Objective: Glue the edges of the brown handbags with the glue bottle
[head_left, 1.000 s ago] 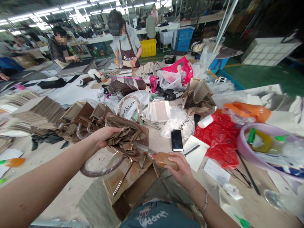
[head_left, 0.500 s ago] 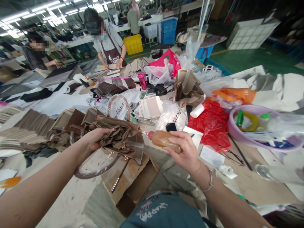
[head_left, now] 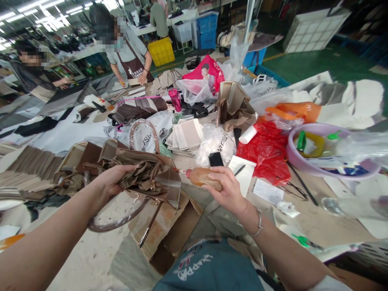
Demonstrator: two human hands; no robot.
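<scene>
My left hand is closed on the gathered lining of a brown handbag, which lies on its side. My right hand grips an amber squeeze bottle with a reddish nozzle. The nozzle points left and its tip meets the bag's edge; whether it touches cannot be made out. One plastic-wrapped handle hangs in a loop toward me, and the other handle arches up behind. A strap with a metal clasp dangles over an open cardboard box beneath the bag.
More brown bags and stacked panels stand to the left. A red plastic bag, a purple basin and a notepad lie to the right. Across the table a person in an apron handles flat pieces.
The whole view has shifted slightly, so things sit further left and, at the back, higher. Both hands keep their holds, and the bottle stays at the bag's edge.
</scene>
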